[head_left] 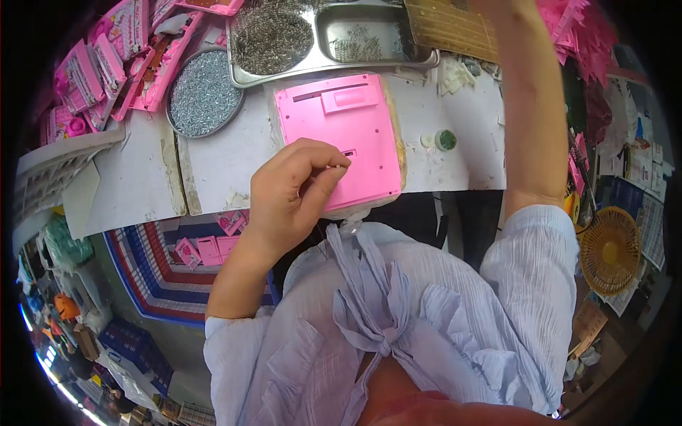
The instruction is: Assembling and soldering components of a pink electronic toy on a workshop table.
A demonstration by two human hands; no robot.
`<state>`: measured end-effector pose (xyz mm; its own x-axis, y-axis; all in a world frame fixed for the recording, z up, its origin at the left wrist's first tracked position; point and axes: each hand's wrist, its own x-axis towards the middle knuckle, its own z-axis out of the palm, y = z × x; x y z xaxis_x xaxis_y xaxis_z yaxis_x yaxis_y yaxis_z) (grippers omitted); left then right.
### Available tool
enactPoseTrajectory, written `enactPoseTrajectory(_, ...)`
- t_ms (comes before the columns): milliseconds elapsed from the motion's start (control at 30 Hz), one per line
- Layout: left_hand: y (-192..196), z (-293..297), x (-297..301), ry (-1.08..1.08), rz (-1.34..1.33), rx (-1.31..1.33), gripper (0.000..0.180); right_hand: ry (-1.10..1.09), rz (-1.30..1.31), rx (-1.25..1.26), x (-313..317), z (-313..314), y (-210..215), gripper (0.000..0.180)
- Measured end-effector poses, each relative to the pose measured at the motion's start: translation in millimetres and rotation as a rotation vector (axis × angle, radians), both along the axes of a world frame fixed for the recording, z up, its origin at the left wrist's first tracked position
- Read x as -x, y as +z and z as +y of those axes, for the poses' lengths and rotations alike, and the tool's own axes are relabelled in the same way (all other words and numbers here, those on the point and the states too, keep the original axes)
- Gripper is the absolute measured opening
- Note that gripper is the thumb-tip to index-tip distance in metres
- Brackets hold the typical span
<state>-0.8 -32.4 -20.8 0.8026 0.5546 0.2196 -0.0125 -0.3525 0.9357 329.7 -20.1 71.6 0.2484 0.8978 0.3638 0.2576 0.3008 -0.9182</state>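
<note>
My left hand [295, 186] is over the lower left part of a flat pink plastic case [366, 135]. Its thumb and forefinger are pinched together, with a tiny light speck at their tips that is too small to name. The case lies with a raised pink block, a long slot, several small holes and a small dark slot facing up. It rests on a clear-wrapped pad that shows along its edge. My right forearm [533, 121] stretches up the right side to the top edge, where the hand itself runs out of the picture.
A round dish [206, 92] of small silvery metal parts stands left of a metal tray [415, 59] holding springs or similar parts. Pink pieces [106, 67] pile at the far left. A green-filled pot [445, 140] stands right. Below is a striped basket [145, 284]; a yellow fan [609, 252] stands right.
</note>
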Motion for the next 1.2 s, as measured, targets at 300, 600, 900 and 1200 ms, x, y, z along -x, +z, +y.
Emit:
enactPoseTrajectory(300, -4.4, 0.4, -11.4, -0.041, -0.11, -0.237, 0.016, 0.589, 0.226, -0.209, 68.6, -59.1, 8.4, 0.049)
enactPoseTrajectory(600, -6.2, -1.8, -14.8, -0.075, -0.122, -0.229, 0.017, 0.362, 0.503, -0.201, 122.3, -113.6, -11.5, 0.03)
enactPoseTrajectory(900, -5.4, -3.0, -13.4, -0.083, -0.108, -0.283, 0.019, 0.249, 0.486, -0.084, 140.2, -112.1, -1.3, 0.03)
enactPoseTrajectory(1200, -2.5, 11.6, -10.7, -0.044, 0.03, -0.534, 0.017, 0.186, 0.587, -0.1, 140.5, -154.0, -13.7, 0.025)
